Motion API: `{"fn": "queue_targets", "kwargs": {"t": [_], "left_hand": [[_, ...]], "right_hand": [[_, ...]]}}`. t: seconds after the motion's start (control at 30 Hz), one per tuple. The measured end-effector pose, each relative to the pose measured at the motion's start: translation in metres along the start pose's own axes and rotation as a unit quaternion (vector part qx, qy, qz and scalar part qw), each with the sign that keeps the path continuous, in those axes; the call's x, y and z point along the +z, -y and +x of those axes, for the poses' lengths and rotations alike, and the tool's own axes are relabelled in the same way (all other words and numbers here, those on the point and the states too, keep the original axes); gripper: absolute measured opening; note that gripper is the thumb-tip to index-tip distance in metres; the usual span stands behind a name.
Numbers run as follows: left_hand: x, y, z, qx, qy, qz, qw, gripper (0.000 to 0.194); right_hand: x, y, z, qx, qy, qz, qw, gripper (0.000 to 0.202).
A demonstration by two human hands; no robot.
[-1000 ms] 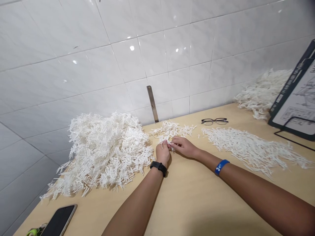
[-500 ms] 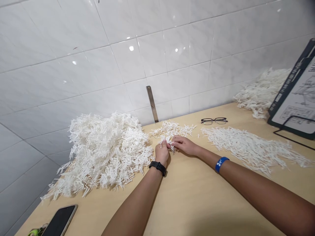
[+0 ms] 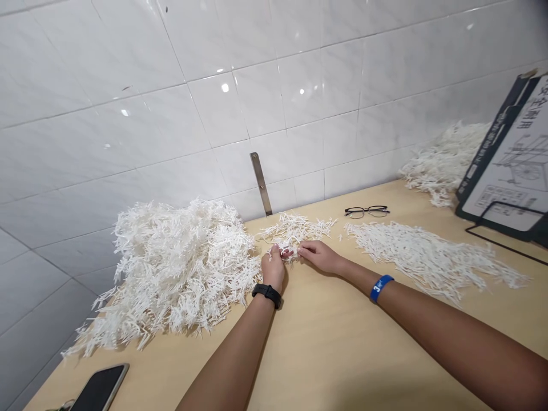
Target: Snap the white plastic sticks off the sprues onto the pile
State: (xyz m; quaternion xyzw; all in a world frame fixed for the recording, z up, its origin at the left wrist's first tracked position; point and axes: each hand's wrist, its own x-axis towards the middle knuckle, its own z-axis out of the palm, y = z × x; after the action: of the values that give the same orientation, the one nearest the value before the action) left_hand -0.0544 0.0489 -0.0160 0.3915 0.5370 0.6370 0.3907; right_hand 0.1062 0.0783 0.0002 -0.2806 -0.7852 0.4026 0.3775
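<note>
My left hand (image 3: 273,268), with a black band on its wrist, is closed on a small tuft of white branched plastic strands (image 3: 283,250). Facing it, my right hand (image 3: 319,256), with a blue wristband, has its fingers pinched together at the right side of that tuft; what lies between its fingertips is too small to make out. Just behind both hands is a small loose heap of white strands (image 3: 299,227). A large tangled pile of white branched pieces (image 3: 180,268) rises to the left of my left hand. Thin white strands (image 3: 419,251) lie spread out beyond my right forearm.
Black-framed glasses (image 3: 366,212) rest near the wall. A phone (image 3: 100,388) lies at the table's front left. At the right, a dark-edged printed box or board (image 3: 509,165) leans beside another white heap (image 3: 445,162). A metal bracket (image 3: 261,184) is fixed to the tiled wall.
My hands have moved slightly apart at the tuft, the right fingertips now at its right edge. The whole view has shifted a little.
</note>
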Motion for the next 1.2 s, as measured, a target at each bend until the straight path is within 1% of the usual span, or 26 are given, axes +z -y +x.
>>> {"fn": "queue_targets", "kwargs": {"t": [0.07,0.13,0.17,0.2,0.23,0.27,0.3,0.37,0.4,0.43,0.5,0.57,0.63,0.67,0.73,0.77,0.8,0.83,0.87,0.93,1.0,1.1,1.2], "left_hand": [[0.001,0.001,-0.002,0.012,0.005,0.030,0.999,0.045],[0.003,0.000,-0.005,0.011,0.002,0.028,1.000,0.044],[0.004,-0.001,-0.006,0.010,-0.003,0.024,1.000,0.044],[0.005,-0.002,-0.007,0.008,-0.008,0.021,1.000,0.043],[0.005,-0.003,-0.007,0.007,-0.012,0.019,1.000,0.042],[0.006,-0.004,-0.008,0.008,-0.014,0.018,1.000,0.041],[0.006,-0.004,-0.008,0.009,-0.015,0.017,1.000,0.040],[0.007,-0.004,-0.007,0.009,-0.013,0.012,1.000,0.038],[0.008,-0.003,-0.007,0.007,-0.012,0.011,1.000,0.038],[0.008,-0.003,-0.007,0.004,-0.010,0.012,1.000,0.039],[0.008,-0.002,-0.006,-0.002,-0.005,0.019,1.000,0.040],[0.008,-0.001,-0.006,0.000,0.003,0.025,1.000,0.041],[0.008,-0.001,-0.005,0.004,0.009,0.025,1.000,0.042],[0.008,-0.001,-0.005,0.004,0.012,0.022,1.000,0.043],[0.009,-0.002,-0.006,0.002,0.017,0.020,1.000,0.043],[0.009,-0.002,-0.006,0.002,0.018,0.024,1.000,0.042],[0.009,-0.002,-0.007,0.004,0.022,0.032,0.999,0.042],[0.009,-0.003,-0.008,0.009,0.028,0.044,0.999,0.042],[0.010,-0.004,-0.010,0.018,0.037,0.060,0.997,0.041],[0.010,-0.006,-0.014,0.046,0.065,0.099,0.992,0.041],[0.009,-0.009,-0.018,0.077,0.102,0.137,0.982,0.040],[0.008,-0.015,-0.022,0.101,0.137,0.178,0.969,0.039],[0.007,-0.018,-0.023,0.106,0.136,0.196,0.965,0.039]], "right_hand": [[-0.004,0.004,0.001,-0.005,-0.098,-0.069,0.993,0.040],[-0.015,0.004,0.000,0.020,-0.183,-0.153,0.971,0.041],[-0.023,0.003,-0.002,0.046,-0.209,-0.207,0.955,0.040],[-0.033,0.000,-0.005,0.075,-0.218,-0.267,0.936,0.040],[-0.044,-0.003,-0.009,0.106,-0.212,-0.330,0.914,0.038],[-0.055,-0.006,-0.015,0.133,-0.190,-0.388,0.892,0.035],[-0.065,-0.009,-0.022,0.149,-0.158,-0.438,0.872,0.032],[-0.083,-0.015,-0.037,0.143,-0.075,-0.513,0.843,0.026],[-0.089,-0.017,-0.044,0.139,-0.055,-0.538,0.830,0.028],[-0.093,-0.018,-0.050,0.136,-0.050,-0.555,0.819,0.036],[-0.094,-0.019,-0.059,0.144,-0.052,-0.566,0.810,0.050],[-0.087,-0.019,-0.062,0.151,-0.019,-0.552,0.820,0.057],[-0.078,-0.018,-0.062,0.166,0.023,-0.531,0.831,0.056],[-0.075,-0.018,-0.061,0.182,0.028,-0.526,0.830,0.054],[-0.071,-0.017,-0.062,0.224,0.004,-0.531,0.818,0.049],[-0.071,-0.016,-0.063,0.236,-0.020,-0.533,0.813,0.048],[-0.071,-0.015,-0.064,0.234,-0.042,-0.528,0.815,0.048],[-0.071,-0.012,-0.066,0.219,-0.065,-0.514,0.827,0.048],[-0.071,-0.009,-0.067,0.196,-0.090,-0.488,0.846,0.047],[-0.066,-0.001,-0.069,0.140,-0.135,-0.408,0.892,0.045],[-0.059,0.006,-0.070,0.100,-0.150,-0.330,0.927,0.041],[-0.049,0.011,-0.068,0.067,-0.126,-0.280,0.949,0.032],[-0.043,0.011,-0.067,0.066,-0.072,-0.260,0.961,0.027]]}}
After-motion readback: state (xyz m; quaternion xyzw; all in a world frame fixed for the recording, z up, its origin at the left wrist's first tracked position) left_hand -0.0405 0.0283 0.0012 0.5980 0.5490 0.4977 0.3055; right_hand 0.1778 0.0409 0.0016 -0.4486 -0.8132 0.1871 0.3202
